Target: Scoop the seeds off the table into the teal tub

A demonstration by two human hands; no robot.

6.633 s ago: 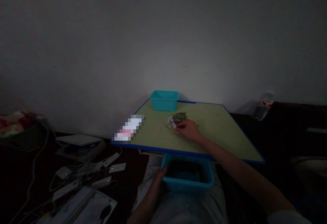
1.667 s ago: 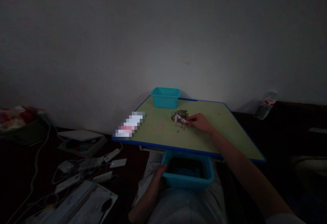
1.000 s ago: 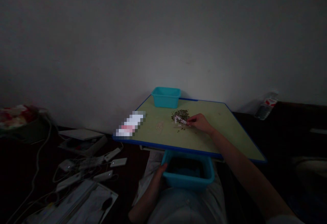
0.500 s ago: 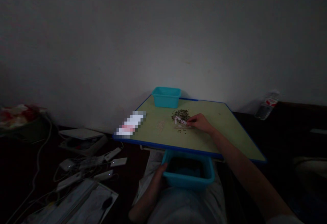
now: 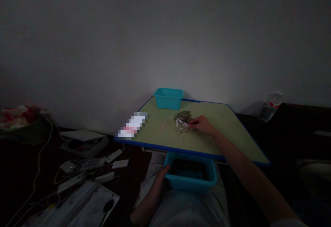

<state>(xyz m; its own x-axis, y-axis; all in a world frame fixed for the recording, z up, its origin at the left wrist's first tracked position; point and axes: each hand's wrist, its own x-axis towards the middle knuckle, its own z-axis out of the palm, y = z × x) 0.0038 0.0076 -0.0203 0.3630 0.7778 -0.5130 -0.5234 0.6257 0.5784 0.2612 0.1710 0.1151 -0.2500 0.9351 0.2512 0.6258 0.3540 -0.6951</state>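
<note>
My right hand (image 5: 201, 124) reaches over the table with thumb and fingers pinched at a small white strip (image 5: 185, 125). Other pale strips and what looks like clear plastic lie close by, too dim to name. Just beyond them spreads a heap of small dark seed-like grains (image 5: 184, 115), with a few scattered nearer me. On my lap rests a turquoise plastic basin (image 5: 190, 185), dark inside. My left hand (image 5: 161, 178) grips its left rim, the fingers partly hidden. Left of the grains lies a small patch of thin pale bits (image 5: 162, 127).
A second turquoise basin (image 5: 168, 102) stands at the back of the blue-edged table (image 5: 227, 140), against the wall. A pixelated bright thing (image 5: 132, 126) lies at the table's left edge. Cables and white adapters (image 5: 120, 164) litter the left side. A plastic bottle (image 5: 270, 107) is at right.
A few loose grains in front of the heap lie in slightly different spots. My right hand has barely moved, and my left hand keeps its place on the basin.
</note>
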